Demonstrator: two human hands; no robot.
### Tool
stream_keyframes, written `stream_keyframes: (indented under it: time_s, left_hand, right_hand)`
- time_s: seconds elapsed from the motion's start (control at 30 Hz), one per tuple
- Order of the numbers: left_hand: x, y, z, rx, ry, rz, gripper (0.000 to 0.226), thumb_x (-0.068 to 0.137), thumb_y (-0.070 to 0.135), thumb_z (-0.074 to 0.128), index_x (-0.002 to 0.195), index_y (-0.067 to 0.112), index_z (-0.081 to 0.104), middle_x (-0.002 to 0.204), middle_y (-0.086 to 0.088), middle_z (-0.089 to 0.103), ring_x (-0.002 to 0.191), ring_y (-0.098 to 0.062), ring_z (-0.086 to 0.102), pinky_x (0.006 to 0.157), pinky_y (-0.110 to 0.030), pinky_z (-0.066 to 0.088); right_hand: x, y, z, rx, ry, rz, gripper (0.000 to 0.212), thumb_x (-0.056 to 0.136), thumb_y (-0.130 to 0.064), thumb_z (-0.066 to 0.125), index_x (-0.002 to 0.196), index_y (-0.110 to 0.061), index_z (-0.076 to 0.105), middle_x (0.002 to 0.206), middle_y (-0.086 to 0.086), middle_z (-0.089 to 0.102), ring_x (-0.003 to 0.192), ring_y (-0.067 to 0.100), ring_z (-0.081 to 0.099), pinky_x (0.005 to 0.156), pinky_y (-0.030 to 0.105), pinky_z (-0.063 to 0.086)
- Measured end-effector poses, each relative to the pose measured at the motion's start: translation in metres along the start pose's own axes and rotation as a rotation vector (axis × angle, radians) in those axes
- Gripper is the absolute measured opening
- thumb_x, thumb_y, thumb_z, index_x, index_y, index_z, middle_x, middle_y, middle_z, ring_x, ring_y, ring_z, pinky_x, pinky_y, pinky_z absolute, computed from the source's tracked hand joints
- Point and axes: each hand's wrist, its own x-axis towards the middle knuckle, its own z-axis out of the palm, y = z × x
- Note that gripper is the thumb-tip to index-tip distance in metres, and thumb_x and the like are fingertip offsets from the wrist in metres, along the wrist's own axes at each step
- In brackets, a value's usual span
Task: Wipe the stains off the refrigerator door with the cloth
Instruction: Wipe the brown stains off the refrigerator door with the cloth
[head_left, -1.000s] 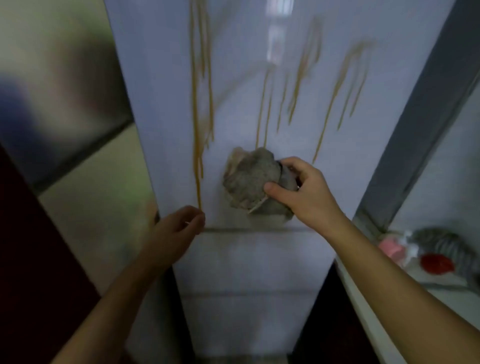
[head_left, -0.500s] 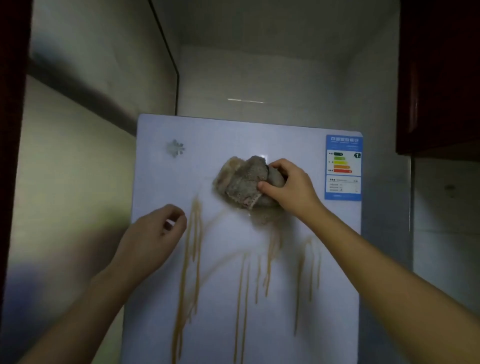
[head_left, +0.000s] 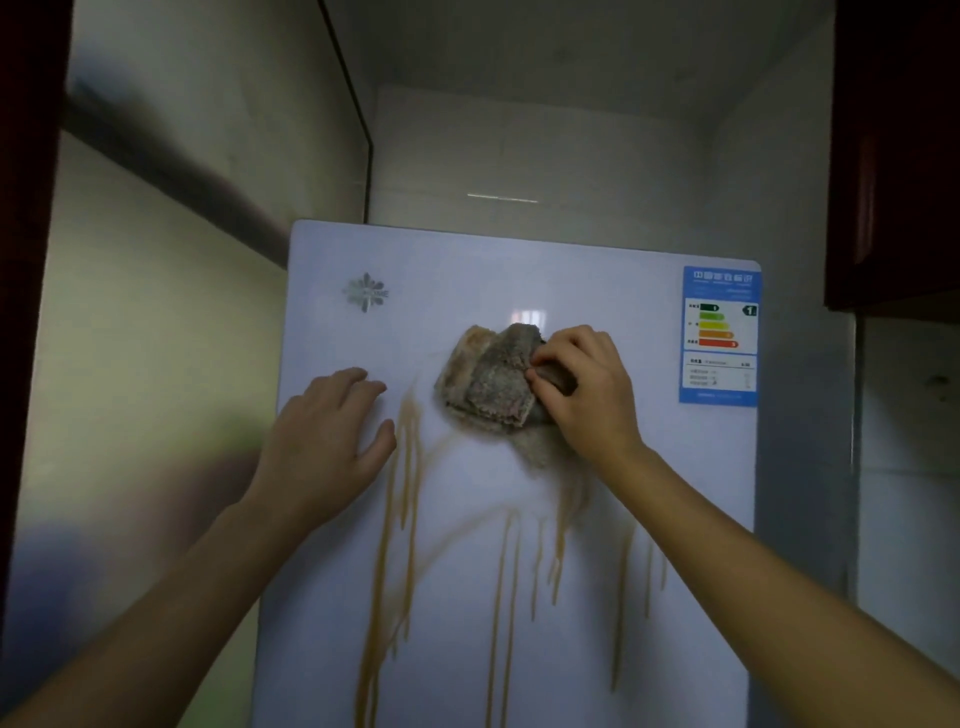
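The white refrigerator door (head_left: 467, 280) fills the middle of the view. Brownish-yellow stains (head_left: 400, 519) run down it in long drips from about its upper third. My right hand (head_left: 587, 395) grips a crumpled grey-brown cloth (head_left: 488, 379) and presses it against the door above the drips. My left hand (head_left: 327, 431) lies flat on the door to the left of the cloth, fingers straight, just beside the leftmost streak.
A blue energy label (head_left: 719, 335) sticks at the door's top right and a silver logo (head_left: 365, 292) at its top left. A pale wall stands to the left. A dark red cabinet (head_left: 893, 156) hangs at the upper right.
My view rose from the door's lower part to its top. My right hand carried the cloth up the door above the drips. My left hand went from loosely curled to flat on the door.
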Motion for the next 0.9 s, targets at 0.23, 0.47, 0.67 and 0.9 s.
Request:
stream_keyframes:
  time_s: [0.23,0.47,0.67,0.9]
  left_hand:
    - [-0.013,-0.004,0.019,0.064,-0.003,0.029,0.059,0.091,0.048,0.041,0.131,0.009,0.061,0.146,-0.018,0.053,0.127,-0.037,0.055,0.092,-0.048,0.051]
    - [-0.017,-0.019,0.026,0.084,-0.014,0.108,0.060,0.093,0.049,0.044,0.136,0.010,0.060,0.154,-0.017,0.045,0.138,-0.036,0.047,0.104,-0.048,0.047]
    - [-0.022,-0.032,0.033,0.088,0.048,0.131,0.056,0.094,0.044,0.045,0.137,0.010,0.058,0.156,-0.016,0.042,0.142,-0.034,0.044,0.111,-0.045,0.040]
    - [-0.036,-0.048,0.044,0.110,0.119,0.135,0.054,0.096,0.041,0.047,0.136,0.007,0.058,0.157,-0.017,0.041,0.143,-0.035,0.043,0.112,-0.046,0.040]
  right_hand:
    - [-0.029,0.001,0.015,-0.213,0.082,-0.153,0.022,0.096,-0.030,0.070,0.112,-0.015,0.077,0.116,0.004,0.069,0.105,0.026,0.060,0.080,0.042,0.049]
    - [-0.059,-0.012,0.025,-0.183,-0.110,-0.008,0.074,0.079,-0.061,0.074,0.137,-0.017,0.061,0.139,0.006,0.053,0.123,0.026,0.051,0.097,0.038,0.044]
    - [-0.043,-0.017,0.032,-0.034,-0.094,0.022,0.064,0.088,-0.066,0.062,0.136,-0.024,0.062,0.140,0.001,0.051,0.124,0.023,0.049,0.100,0.032,0.034]
    - [-0.025,-0.021,0.041,-0.046,-0.088,-0.040,0.061,0.081,-0.059,0.073,0.128,-0.022,0.068,0.130,0.003,0.057,0.119,0.023,0.051,0.099,0.031,0.036]
